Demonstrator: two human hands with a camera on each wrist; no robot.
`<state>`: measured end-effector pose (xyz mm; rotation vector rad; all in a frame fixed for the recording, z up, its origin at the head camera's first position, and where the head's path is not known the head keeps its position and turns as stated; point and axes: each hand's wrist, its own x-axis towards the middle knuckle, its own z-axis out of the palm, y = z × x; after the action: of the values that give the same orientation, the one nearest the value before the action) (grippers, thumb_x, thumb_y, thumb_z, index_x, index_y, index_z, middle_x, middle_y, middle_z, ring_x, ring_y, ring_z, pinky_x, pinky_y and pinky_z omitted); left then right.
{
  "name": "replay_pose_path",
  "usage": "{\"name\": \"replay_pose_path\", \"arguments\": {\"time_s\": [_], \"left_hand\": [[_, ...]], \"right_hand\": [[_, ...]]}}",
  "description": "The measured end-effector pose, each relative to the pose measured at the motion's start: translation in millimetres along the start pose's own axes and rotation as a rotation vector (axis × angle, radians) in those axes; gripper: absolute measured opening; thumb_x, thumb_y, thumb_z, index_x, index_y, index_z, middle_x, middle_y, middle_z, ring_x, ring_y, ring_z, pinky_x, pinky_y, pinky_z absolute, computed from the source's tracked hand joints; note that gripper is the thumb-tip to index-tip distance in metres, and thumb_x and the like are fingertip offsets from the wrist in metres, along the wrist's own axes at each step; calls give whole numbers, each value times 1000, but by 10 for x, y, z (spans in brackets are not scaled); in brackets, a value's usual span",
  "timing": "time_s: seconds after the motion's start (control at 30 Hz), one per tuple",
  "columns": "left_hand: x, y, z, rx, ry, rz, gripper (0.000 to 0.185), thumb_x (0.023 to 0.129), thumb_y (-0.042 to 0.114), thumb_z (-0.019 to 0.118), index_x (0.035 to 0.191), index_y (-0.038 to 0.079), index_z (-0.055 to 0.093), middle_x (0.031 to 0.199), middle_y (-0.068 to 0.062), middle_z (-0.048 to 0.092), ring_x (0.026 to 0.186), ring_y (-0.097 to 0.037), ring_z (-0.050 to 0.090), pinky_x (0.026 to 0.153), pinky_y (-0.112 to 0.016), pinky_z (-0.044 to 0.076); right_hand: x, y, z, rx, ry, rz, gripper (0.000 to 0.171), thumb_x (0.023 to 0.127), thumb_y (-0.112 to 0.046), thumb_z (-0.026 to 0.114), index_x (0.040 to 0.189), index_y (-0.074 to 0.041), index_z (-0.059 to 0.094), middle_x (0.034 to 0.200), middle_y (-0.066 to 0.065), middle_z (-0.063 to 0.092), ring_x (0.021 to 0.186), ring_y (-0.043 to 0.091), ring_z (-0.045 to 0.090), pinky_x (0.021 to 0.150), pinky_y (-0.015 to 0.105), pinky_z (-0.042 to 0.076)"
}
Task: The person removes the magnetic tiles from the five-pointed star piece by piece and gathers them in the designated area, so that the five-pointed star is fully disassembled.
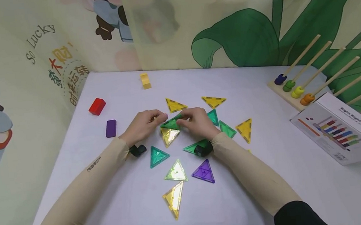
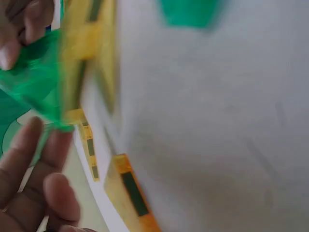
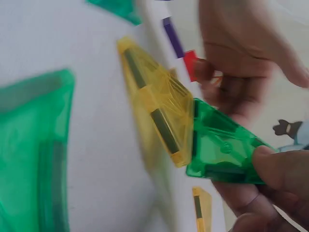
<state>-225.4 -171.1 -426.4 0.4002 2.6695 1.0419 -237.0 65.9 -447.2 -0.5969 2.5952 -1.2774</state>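
Between both hands (image 1: 171,122), green triangle tile (image 1: 171,123) half hidden, wrist views blurred

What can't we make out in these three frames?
- Head view: the green tile is mostly covered by the left hand and right hand; its join to the yellow tile is hidden.
- Left wrist view: motion blur.
- Head view: box print too small.

— What's the person wearing?
— Tight beige sleeves to the wrists, dark printed lettering on the left sleeve (image 1: 93,164). Black cloth covers both upper arms.
— Anything at the wrists?
— A small black device under each; the right one (image 1: 202,149) looks boxy.
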Motion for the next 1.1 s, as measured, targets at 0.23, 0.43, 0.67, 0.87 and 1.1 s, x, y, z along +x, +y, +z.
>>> {"name": "replay_pose_path", "arguments": {"time_s": [0.23,0.43,0.67,0.87,1.1], "left_hand": [[-61,-53,54,-9,-31,2,30,92,31,80,112,9,74,89,-4,69,76,-17,52,71,-27,41],[-120,-11,5,-53,-37,-40,25,93,29,80,109,11,76,88,-3,69,76,-18,51,67,-26,39],[-422,-86,-106,-78,-46,-151,26,91,31,81,110,14,76,86,-3,66,78,-19,52,63,-25,38],[-959,-221,-194,-71,-29,-228,27,88,27,84,108,13,72,77,-3,68,70,-18,54,58,-26,38],[-1383,-298,-235,5,-5,-212,23,86,23,86,102,13,72,74,1,66,64,-15,54,54,-25,38]], "right_hand": [[-106,32,-91,257,32,39,15,100,-25,71,94,-11,73,73,18,66,51,15,45,48,27,34],[-161,53,-140,392,21,88,18,100,-21,71,92,-5,70,68,18,60,50,16,41,49,27,32],[-186,34,-228,370,113,189,21,100,-24,71,90,-6,66,64,6,56,51,16,40,49,27,31],[-141,-34,-98,190,18,147,20,98,-22,72,115,-12,68,81,13,76,49,14,45,50,26,36],[-85,-95,73,40,-58,200,26,97,-23,73,121,-13,66,90,7,79,58,13,57,53,25,41]]}}
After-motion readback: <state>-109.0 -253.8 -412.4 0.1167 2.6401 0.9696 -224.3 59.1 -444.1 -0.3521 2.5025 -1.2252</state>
